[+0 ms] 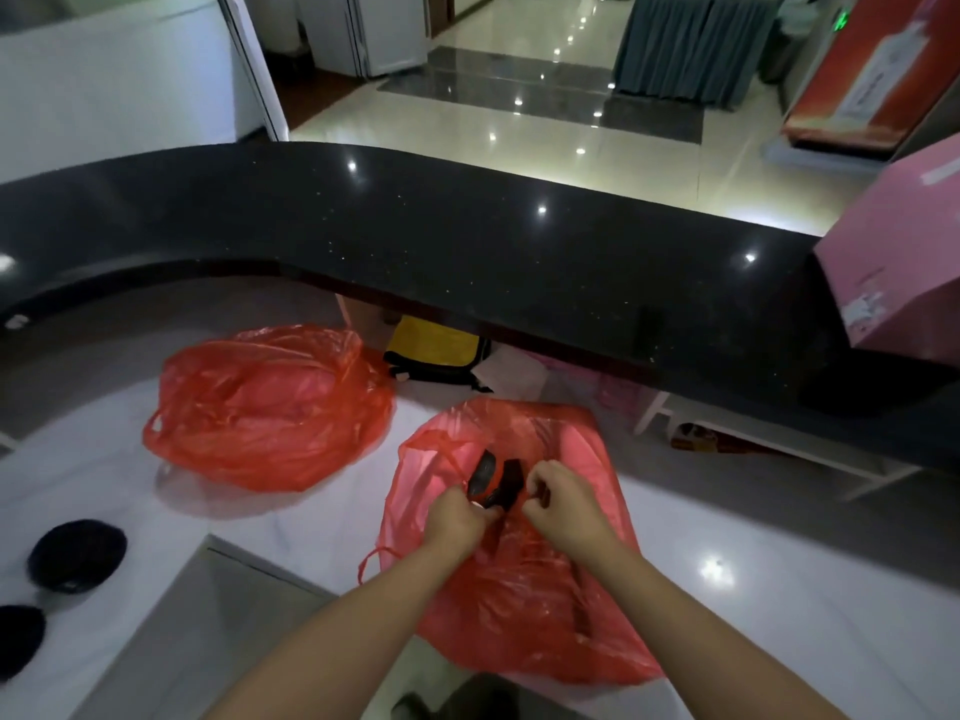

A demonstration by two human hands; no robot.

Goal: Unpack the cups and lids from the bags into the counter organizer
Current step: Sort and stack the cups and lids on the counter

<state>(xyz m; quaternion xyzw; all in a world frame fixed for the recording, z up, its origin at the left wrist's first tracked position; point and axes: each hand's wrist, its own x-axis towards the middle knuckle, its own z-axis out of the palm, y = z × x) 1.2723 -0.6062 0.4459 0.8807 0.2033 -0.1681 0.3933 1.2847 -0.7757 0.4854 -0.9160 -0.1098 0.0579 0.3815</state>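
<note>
Head view: both hands work at the mouth of the near red bag (519, 615) on the white counter (311, 522); left hand (454, 522) and right hand (563, 504) each pinch its plastic; second bag (265, 407) lies apart, left

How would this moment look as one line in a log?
left hand: grips near red bag | right hand: pinches bag | far red bag: untouched

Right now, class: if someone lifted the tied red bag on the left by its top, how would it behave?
The tied red bag is thin, wrinkled film, so it would probably sag and swing. It bulges, so it is likely bulky; its weight cannot be judged. The glossy film may be slippery.
</note>
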